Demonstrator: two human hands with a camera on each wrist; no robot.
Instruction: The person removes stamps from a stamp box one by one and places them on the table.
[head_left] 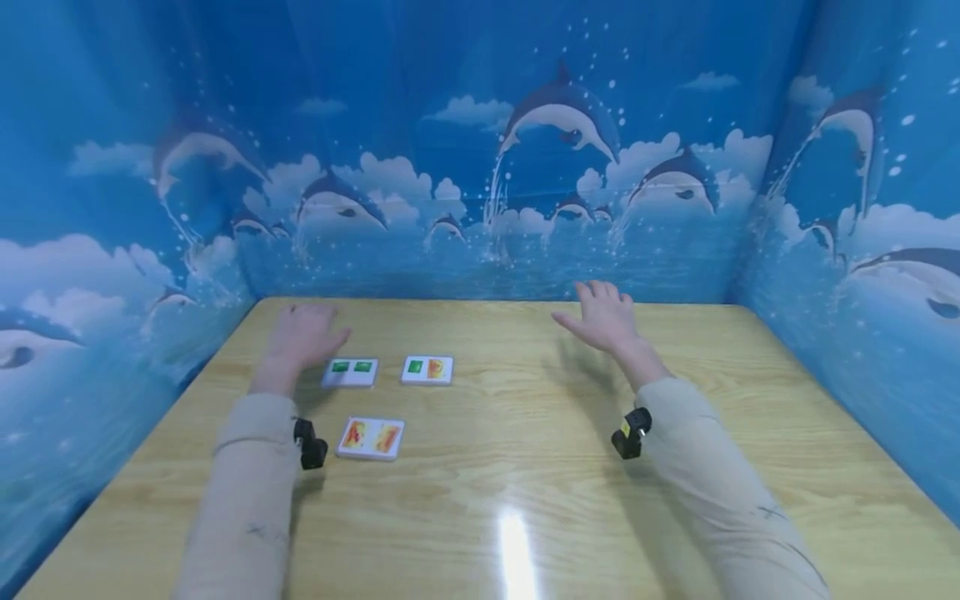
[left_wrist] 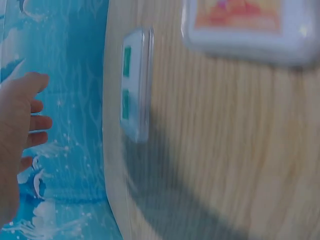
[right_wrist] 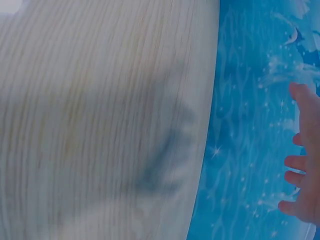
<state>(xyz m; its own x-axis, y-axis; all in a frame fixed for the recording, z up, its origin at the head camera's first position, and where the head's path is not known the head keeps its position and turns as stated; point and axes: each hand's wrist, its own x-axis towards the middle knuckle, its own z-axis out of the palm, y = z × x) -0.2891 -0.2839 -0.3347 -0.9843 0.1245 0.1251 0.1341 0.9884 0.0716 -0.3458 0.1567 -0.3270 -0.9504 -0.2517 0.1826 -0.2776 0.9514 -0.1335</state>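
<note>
My left hand (head_left: 303, 337) hovers over the table's left side with fingers relaxed and nothing in them. Just beside it lies a card stack (head_left: 350, 372) with two green pictures, which the left wrist view also shows edge-on. To the right of that lies a second stack (head_left: 427, 370) with one green and one orange picture. Nearer the front is a thicker-looking stack (head_left: 371, 438) with two orange-red food-like pictures. My right hand (head_left: 606, 318) is held above the far right part of the table, fingers spread, holding nothing.
The wooden table (head_left: 480, 467) has a light glare spot near its front. A blue curtain (head_left: 465, 167) printed with dolphins and clouds closes off the back and both sides. A small black camera (head_left: 632, 433) sits on the right wrist, another (head_left: 309, 444) on the left.
</note>
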